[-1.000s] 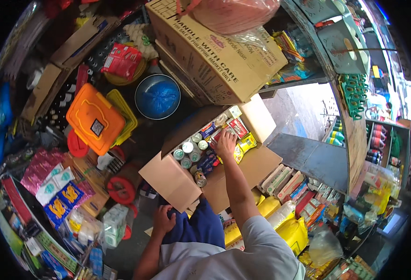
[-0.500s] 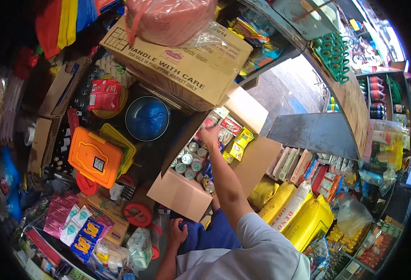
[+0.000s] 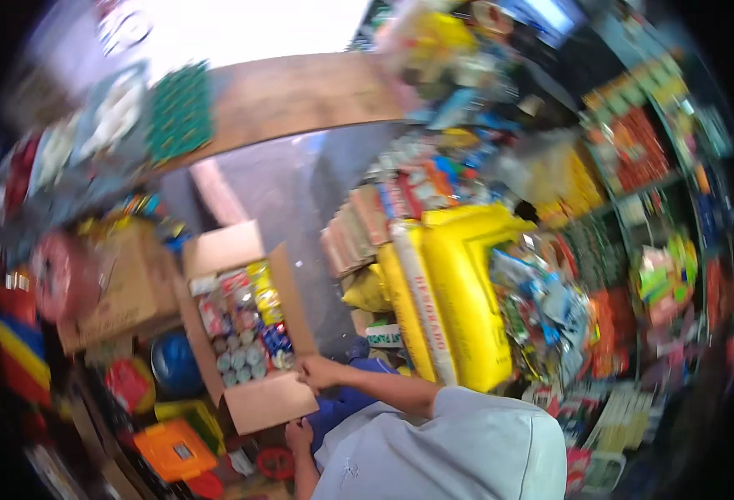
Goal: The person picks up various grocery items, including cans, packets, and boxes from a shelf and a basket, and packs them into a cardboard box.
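Observation:
An open cardboard box stands in front of me with its flaps folded out. Inside lie several cans, yellow packets and other small packs. My right hand is at the box's near right corner, its fingers curled over the edge where the near flap meets the side. Just below that flap's corner, close to my knee, is my left hand. Its fingers are smeared by motion, and I cannot tell whether they touch the flap.
Left of the box are a closed carton, a blue-filled basin and an orange lid. Large yellow sacks lie to the right, near crowded shelves. A wooden counter crosses the far side.
My view has swung right, blurring the picture. My right hand has come out from the box's contents back to its near corner. The left hand now appears closer to the near flap.

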Tool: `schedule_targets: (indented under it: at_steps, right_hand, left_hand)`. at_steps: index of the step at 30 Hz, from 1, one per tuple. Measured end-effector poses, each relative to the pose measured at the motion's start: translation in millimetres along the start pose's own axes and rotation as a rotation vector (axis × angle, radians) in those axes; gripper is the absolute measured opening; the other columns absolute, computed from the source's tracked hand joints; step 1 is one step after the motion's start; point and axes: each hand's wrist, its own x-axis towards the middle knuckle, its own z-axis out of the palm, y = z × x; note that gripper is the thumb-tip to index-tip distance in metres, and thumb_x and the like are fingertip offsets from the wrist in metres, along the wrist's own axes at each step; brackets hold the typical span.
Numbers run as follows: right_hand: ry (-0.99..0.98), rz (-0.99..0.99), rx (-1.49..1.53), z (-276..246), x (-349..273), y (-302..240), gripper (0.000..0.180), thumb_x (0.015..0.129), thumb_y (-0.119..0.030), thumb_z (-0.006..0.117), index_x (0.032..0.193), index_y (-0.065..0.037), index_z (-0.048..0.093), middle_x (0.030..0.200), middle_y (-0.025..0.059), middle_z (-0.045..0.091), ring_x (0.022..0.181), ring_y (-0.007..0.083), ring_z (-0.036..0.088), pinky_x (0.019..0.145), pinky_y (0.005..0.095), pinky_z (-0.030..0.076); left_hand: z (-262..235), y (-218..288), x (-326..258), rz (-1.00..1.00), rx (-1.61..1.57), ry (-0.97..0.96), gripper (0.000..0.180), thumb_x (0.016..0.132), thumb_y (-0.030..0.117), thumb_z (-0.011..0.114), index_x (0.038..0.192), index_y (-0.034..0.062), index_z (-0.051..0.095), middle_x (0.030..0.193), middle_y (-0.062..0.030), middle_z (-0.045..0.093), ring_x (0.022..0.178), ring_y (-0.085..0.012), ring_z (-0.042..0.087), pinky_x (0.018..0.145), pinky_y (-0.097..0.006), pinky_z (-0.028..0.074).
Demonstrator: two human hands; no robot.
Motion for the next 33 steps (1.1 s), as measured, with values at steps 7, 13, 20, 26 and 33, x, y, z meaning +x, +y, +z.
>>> schedule_targets:
  at_steps: [7, 13, 20, 26, 33]
  right_hand:
    - [0.539, -0.032, 0.027, -96.9, -235.4, 10.9, 0.032, 0.088, -0.021, 0.070, 0.113, -0.003, 0.063, 0.108, 0.0170, 0.065, 0.098, 0.0321, 0.064, 0.086, 0.0415, 0.051]
    - [0.875, -0.111, -0.023, -197.3, -440.4, -65.0, 0.032, 0.089, -0.021, 0.071, 0.115, -0.004, 0.063, 0.112, 0.0152, 0.064, 0.105, 0.0310, 0.063, 0.093, 0.0403, 0.050]
    - [1.328, 0.185, -0.385, -242.0, -590.8, -19.6, 0.054, 0.076, -0.024, 0.082, 0.121, -0.004, 0.060, 0.127, 0.0151, 0.057, 0.119, 0.0339, 0.054, 0.102, 0.0441, 0.044]
    - [1.330, 0.262, -0.322, -226.5, -609.6, 13.3, 0.057, 0.075, -0.026, 0.082, 0.123, -0.003, 0.060, 0.137, 0.0163, 0.051, 0.128, 0.0369, 0.046, 0.109, 0.0473, 0.036]
    - [1.514, 0.503, -0.349, -263.5, -641.4, 14.5, 0.044, 0.080, -0.019, 0.078, 0.119, -0.003, 0.062, 0.125, 0.0160, 0.060, 0.116, 0.0331, 0.059, 0.096, 0.0406, 0.049]
  left_hand:
    - [0.8, 78.6, 8.2, 0.164, 0.705, -0.472, 0.059, 0.095, 0.048, 0.050, 0.123, -0.0021, 0.064, 0.126, -0.0286, 0.061, 0.121, -0.0397, 0.059, 0.100, -0.048, 0.048]
    - [20.5, 265.6, -45.1, 0.567, 0.712, -0.533, 0.043, 0.093, 0.041, 0.056, 0.105, 0.0028, 0.073, 0.112, -0.0268, 0.066, 0.108, -0.0409, 0.065, 0.092, -0.048, 0.052]
    - [9.0, 511.4, -195.7, 1.058, 0.558, -0.306, 0.034, 0.094, 0.032, 0.057, 0.104, 0.0001, 0.062, 0.092, -0.0232, 0.069, 0.091, -0.0408, 0.067, 0.079, -0.050, 0.052]
    - [-1.8, 615.1, -277.9, 1.451, 0.371, -0.452, 0.029, 0.093, 0.020, 0.063, 0.115, 0.0006, 0.063, 0.101, -0.0193, 0.069, 0.095, -0.0365, 0.067, 0.083, -0.044, 0.052]
    - [27.5, 732.7, -288.8, 1.918, 0.553, -0.484, 0.031, 0.088, 0.018, 0.068, 0.114, 0.0017, 0.066, 0.101, -0.0179, 0.068, 0.098, -0.0344, 0.065, 0.086, -0.044, 0.051]
